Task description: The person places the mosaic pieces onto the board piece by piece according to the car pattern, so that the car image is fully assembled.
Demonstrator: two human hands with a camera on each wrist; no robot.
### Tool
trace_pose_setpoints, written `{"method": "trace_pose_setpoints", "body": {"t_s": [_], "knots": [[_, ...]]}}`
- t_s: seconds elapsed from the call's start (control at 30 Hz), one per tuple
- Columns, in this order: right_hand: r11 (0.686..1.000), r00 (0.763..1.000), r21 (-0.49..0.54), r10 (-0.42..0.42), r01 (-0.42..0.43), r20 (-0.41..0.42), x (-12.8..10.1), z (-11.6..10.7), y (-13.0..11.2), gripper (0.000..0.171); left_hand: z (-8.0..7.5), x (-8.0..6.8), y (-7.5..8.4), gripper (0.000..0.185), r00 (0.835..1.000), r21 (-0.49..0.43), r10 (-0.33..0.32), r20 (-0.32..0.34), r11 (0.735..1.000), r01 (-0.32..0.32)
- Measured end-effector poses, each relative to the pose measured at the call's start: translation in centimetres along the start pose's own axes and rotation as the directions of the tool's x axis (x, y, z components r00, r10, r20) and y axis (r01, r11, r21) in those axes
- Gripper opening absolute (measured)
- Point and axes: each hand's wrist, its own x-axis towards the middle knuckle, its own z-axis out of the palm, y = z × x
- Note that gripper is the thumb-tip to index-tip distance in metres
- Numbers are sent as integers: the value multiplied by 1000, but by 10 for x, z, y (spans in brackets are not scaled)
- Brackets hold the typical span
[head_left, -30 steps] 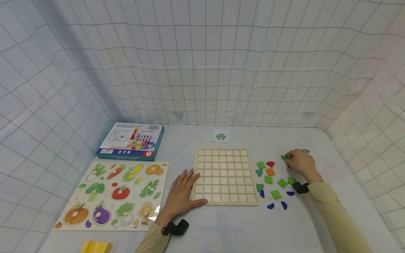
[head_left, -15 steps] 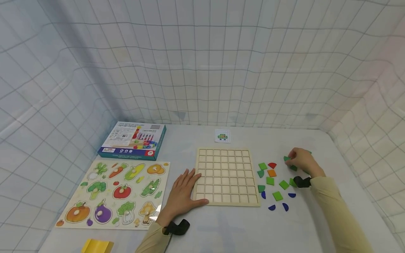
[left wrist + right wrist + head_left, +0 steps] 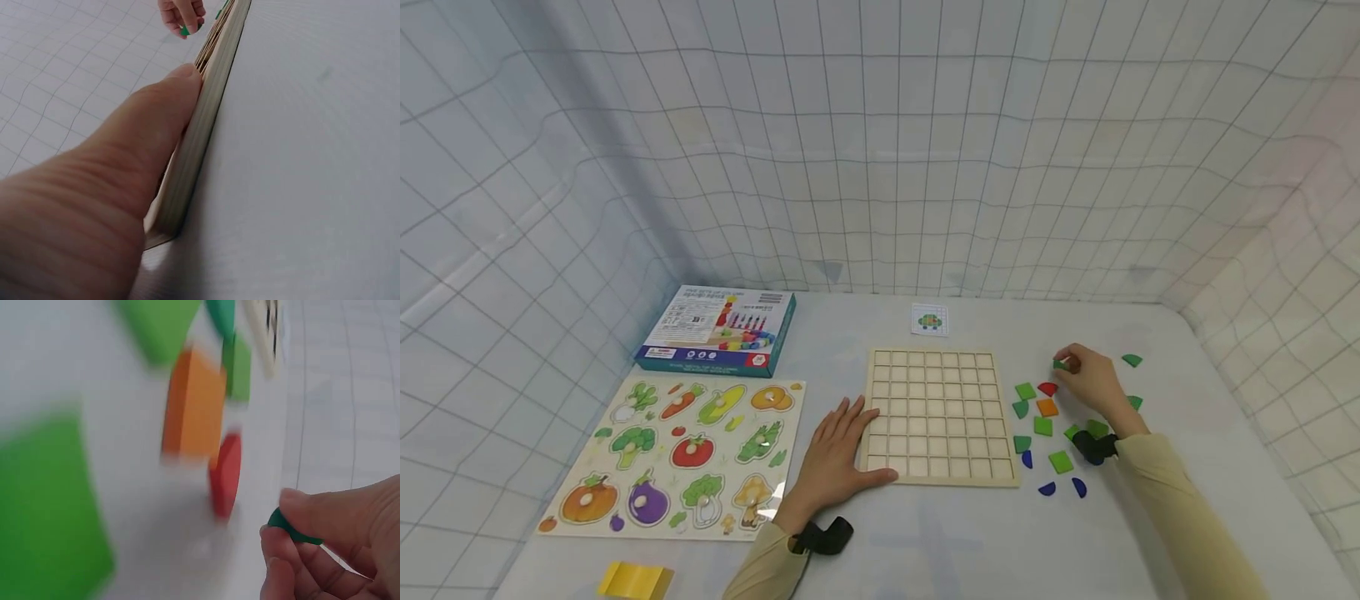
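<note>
White netting hangs all around a pale grey bench (image 3: 940, 542), and nearest me a yellow block (image 3: 635, 579) sits at its front edge. Just beyond, the left hand (image 3: 833, 462) lies flat with straight fingers, its grip released, thumb along the near edge of the wooden grid board (image 3: 936, 414); the wrist view shows the thumb pressed against the board's side. It has not moved in the last second. Every cell of the grid is empty.

To the left lies the vegetable puzzle (image 3: 679, 454) with its pieces seated in their cut-outs, and behind it a toy box (image 3: 718, 329).

Right of the board lie loose tiles: blue curved ones (image 3: 1063, 488) nearest, then green squares (image 3: 1060, 461), an orange square (image 3: 1046, 407) and a red piece (image 3: 1047, 388). The right hand (image 3: 1093, 383) has slid left from the far green pieces toward the board since a second ago; two green pieces (image 3: 1132, 360) it covered now lie bare behind it. Its grip pinches a small green piece (image 3: 1061, 364) between thumb and fingertips, just past the red piece and lifted clear of the bench.

Farthest back, a small pattern card (image 3: 929, 320) lies beyond the board.
</note>
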Motion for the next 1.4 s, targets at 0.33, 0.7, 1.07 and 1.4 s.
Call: {"method": "trace_pose_setpoints", "body": {"t_s": [0.33,0.7,1.07,1.4], "knots": [[971,984,183,-168,155,56,0,41,-64,8,-1,1,2,92,1000,3,0,-3,1000,0],[932,955,287,-266,221,129,10,81,-109,8,0,-2,0,91,1000,9,5,-21,1000,-5],[944,949,246,-264,219,170,21,101,-131,5,1,0,0,92,1000,12,-8,-13,1000,8],[962,947,204,-225,179,230,18,106,-138,4,1,0,0,92,1000,6,-3,-14,1000,3]]}}
